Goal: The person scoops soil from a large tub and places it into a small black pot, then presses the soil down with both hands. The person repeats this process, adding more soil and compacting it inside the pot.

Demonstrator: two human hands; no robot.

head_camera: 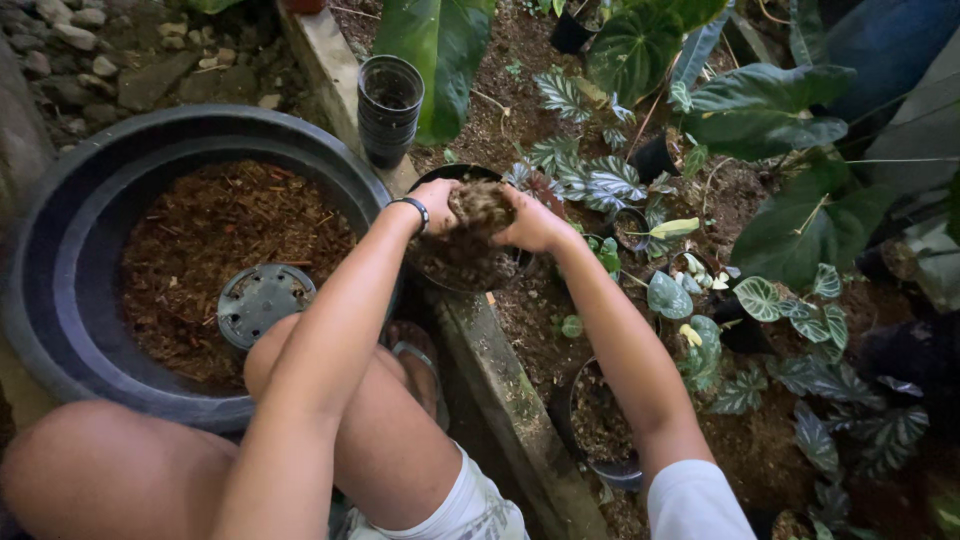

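My left hand (437, 198) and my right hand (533, 222) are cupped together around a clump of brown potting mix (482, 207). They hold it over a black round pot (462, 268) that is partly filled with the same mix and sits on the garden bed's edge. A dark band circles my left wrist. My bare knees are below, and one sandalled foot (415, 358) shows between them.
A big black tub (70, 260) of brown mix lies at left with an upturned black pot (262, 300) in it. A stack of black pots (389, 108) stands behind. A timber border (510, 390) runs diagonally. Patterned-leaf plants (590, 180) and a soil-filled pot (597, 420) crowd the right.
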